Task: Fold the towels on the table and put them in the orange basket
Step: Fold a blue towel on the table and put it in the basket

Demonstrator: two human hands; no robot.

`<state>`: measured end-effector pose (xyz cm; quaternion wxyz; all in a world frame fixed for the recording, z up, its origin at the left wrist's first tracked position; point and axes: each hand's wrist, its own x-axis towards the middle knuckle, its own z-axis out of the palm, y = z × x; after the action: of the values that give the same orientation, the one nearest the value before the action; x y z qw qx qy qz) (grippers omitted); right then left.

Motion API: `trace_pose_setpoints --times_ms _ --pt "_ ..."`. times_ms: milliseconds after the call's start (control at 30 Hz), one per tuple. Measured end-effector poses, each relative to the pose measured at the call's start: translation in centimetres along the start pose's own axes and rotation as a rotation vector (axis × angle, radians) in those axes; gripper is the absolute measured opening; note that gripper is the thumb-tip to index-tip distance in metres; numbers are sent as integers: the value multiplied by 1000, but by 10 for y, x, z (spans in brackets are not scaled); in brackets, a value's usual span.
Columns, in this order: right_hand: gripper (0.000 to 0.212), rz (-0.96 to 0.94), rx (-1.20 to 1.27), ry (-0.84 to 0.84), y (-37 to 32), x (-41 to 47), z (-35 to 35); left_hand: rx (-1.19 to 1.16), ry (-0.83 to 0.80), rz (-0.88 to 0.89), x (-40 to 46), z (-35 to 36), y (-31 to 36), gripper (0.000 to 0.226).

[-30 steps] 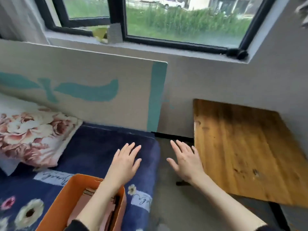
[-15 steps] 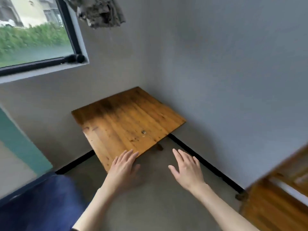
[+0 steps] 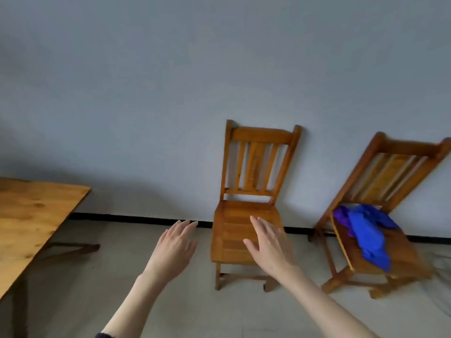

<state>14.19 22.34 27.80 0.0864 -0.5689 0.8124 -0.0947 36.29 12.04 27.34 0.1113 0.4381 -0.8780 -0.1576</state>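
Note:
The wooden table (image 3: 29, 215) shows at the left edge with a bare top. My left hand (image 3: 174, 250) is stretched forward over the floor, fingers straight, holding nothing. My right hand (image 3: 271, 245) reaches forward in front of an empty wooden chair (image 3: 244, 215), fingers straight and spread, also holding nothing. A crumpled blue and purple cloth (image 3: 366, 230) lies on the seat of a second wooden chair (image 3: 390, 172) at the right. The orange basket is out of view.
Both chairs stand against a plain grey wall. A black skirting strip (image 3: 136, 219) runs along the wall's foot. Pale floor (image 3: 195, 308) stretches between the table and the chairs.
The view has swung right, from the bed and orange basket past the table to the two chairs. Both hands stay held out in front, fingers straight.

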Motion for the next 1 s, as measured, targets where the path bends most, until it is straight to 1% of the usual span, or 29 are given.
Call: trace_pose_setpoints --times_ms 133,267,500,600,767,900,1000 --pt "65 185 6 72 86 -20 -22 -43 -76 170 49 36 76 48" --pt "66 348 24 92 157 -33 -33 -45 -196 302 97 75 141 49" --pt "64 531 1 128 277 -16 -47 -76 -292 466 191 144 240 48" --pt "63 610 -16 87 327 4 -54 -100 -337 488 238 178 282 47" --pt "59 705 8 30 411 47 -69 -113 -510 484 305 237 349 46" --pt "57 724 52 5 466 70 -73 -137 -613 484 340 274 394 44" --pt "58 742 92 -21 508 82 -74 -133 -654 464 364 299 425 43"
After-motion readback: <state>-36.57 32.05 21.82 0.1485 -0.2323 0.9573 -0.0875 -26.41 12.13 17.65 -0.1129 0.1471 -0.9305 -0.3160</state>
